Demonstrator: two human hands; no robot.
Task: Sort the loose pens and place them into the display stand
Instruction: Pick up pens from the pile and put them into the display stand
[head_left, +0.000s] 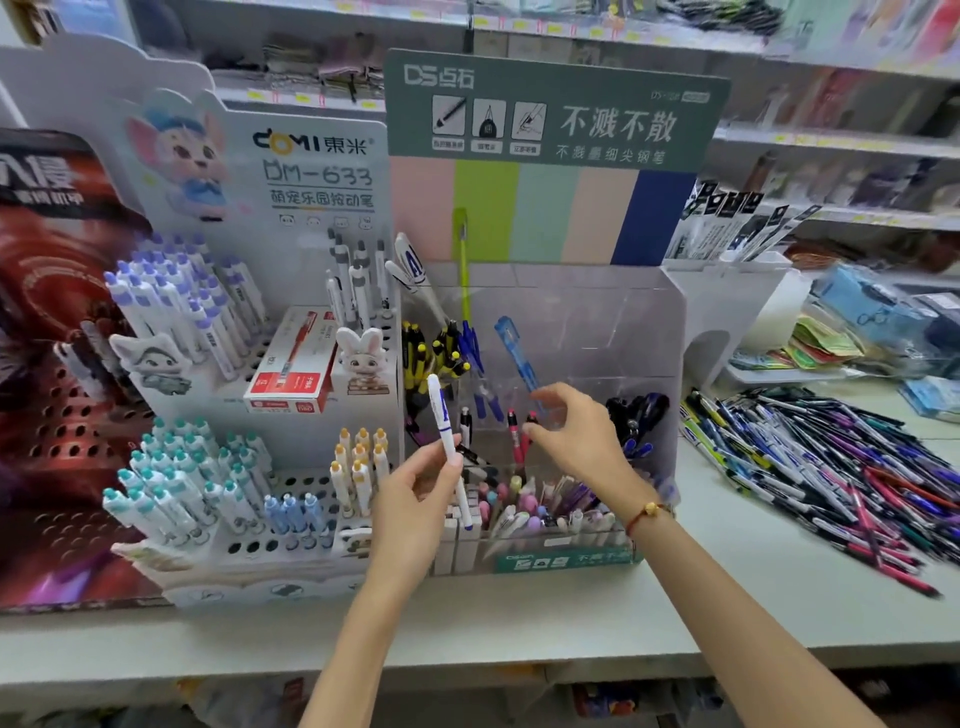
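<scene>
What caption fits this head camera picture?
Left hand holds a white pen while right hand reaches into the clear display stand.

Loose pen pile (831, 467) is blurring out and running off the right edge. Right hand (576, 431) is covering the blue pen's (514, 348) lower end; grip unclear. Back shelves (779, 130) too blurred to read.

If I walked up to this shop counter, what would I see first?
Probably the huge heap of loose pens spread over the counter on the right. Then the two hands in the middle: the left hand holds a white pen upright, and the right hand reaches into the clear display stand. At the left, a white rack holds rows of capped pens.
</scene>
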